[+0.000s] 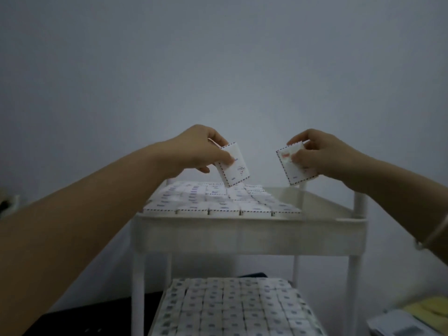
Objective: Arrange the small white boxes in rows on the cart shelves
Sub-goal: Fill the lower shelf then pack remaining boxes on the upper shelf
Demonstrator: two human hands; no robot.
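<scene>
Though dimness blurs their print, the left hand (194, 150) pinches one box (234, 169) and the right hand (320, 155) another box (291, 172).

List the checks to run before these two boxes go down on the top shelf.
1. Left hand grips the left box: ok.
2. Right hand grips the right box: ok.
3. Bare room on the top shelf, at its right side: ok.
4. Laid rows straight: front row ok; back rows blurred, cannot tell.
5. Held boxes level for placing: not ok, both are tilted.
6. Lower boxes fill what shows of their shelf: ok.
</scene>
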